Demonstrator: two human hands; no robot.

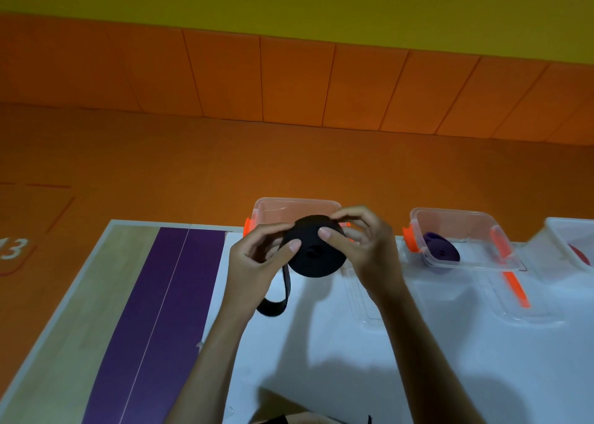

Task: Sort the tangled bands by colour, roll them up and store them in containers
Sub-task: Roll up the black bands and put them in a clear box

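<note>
Table (321,343): white top, with a pale wood strip along its left edge.
Purple strip (154,311): flat on the table between the wood and the white area, crossed lengthwise by a thin pale line.
Left hand (257,263): raised over the table, fingers curled round the left side of the black roll, thumb tip pressed on its near face.
Loose tail (279,298): black, hanging from the roll's left side beside the left wrist, lower end curved onto the table.
Black roll (313,250): wound band, held in the air between both hands, in front of the nearest box.
Right hand (366,246): pinching the roll's right side, thumb on the face, fingers bent over the top edge.
Clear box (289,206): behind the hands at the table's far edge, orange clip on its left end.
Second box (466,227): to the right, well apart, open, orange clips.
Purple roll (440,251): lying inside the second box, in its left half.
Third box (559,234): cut by the right edge, something red (581,254) inside, too cropped to tell what.
</note>
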